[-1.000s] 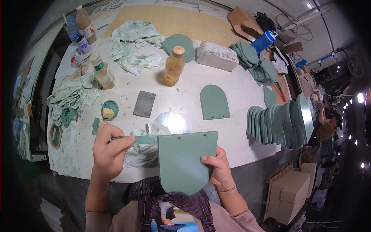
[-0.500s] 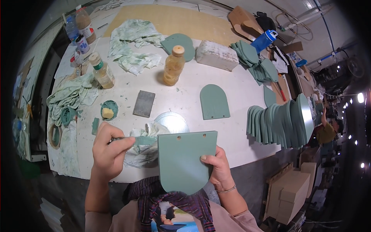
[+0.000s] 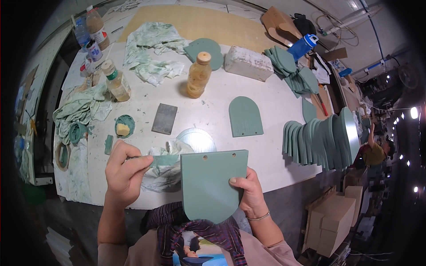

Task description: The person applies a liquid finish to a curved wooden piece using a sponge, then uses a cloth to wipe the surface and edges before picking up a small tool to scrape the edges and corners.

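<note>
Head view. Left hand [image 3: 125, 174], lower left of centre: fingers and thumb pinching a thin green strip [image 3: 164, 160], its tip by the panel's left edge; contact cannot be told. Right hand [image 3: 251, 189], lower centre: clasping a green panel [image 3: 213, 186], thumb on face, two-holed straight edge uppermost. Crumpled cloth [image 3: 162, 179]: behind strip. Row of green panels [image 3: 317, 142]: right. Grey block [image 3: 164, 119]: left of centre.

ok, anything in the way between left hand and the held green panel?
Nothing visible but the green strip the left hand pinches, pointing at the panel. The crumpled cloth lies on the table beyond.
</note>
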Demonstrator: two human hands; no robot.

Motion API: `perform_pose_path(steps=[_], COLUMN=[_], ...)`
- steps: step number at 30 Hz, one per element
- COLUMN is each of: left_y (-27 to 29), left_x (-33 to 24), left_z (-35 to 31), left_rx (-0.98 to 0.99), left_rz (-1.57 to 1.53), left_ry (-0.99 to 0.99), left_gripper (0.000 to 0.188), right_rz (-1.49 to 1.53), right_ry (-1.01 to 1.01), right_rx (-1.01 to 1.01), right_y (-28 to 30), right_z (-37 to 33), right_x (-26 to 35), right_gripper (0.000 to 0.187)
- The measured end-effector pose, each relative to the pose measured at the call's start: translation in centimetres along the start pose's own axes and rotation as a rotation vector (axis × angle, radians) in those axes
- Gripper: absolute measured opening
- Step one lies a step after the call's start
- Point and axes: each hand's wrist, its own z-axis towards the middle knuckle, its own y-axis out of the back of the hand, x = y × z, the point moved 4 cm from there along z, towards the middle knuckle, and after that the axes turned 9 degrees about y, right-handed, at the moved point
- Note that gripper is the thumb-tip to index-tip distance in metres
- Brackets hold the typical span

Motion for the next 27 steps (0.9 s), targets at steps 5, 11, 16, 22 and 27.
perform_pose_path(steps=[5,11,16,22,27], left_y=[-0.1,-0.5,-0.7,-0.2,-0.4], left_x=[0.2,0.7,0.4,-0.2,-0.1], left_z=[-1.0,-2.0,-1.9,-1.6,-1.7], left_rx=[0.069,0.129,0.117,0.129,0.088], left_rz=[-0.16,-0.298,-0.255,-0.181,-0.188], left_ry=[0.147,0.416,0.405,0.357,0.382], left_gripper=[0.019,0.01,0.009,0.009,0.009], right_rz=[0.015,0.014,0.001,-0.01,-0.014], right_ry=[0.01,0.018,0.022,0.023,0.017], right_rx=[-0.015,-0.02,-0.014,-0.02,-0.015], right_y=[-0.1,-0.3,-0.3,-0.1,-0.2], right_z=[-0.1,-0.2,-0.4,-0.6,-0.7], right_x=[0.2,0.2,0.1,0.1,0.1], right_gripper=[0.04,0.04,0.041,0.042,0.043])
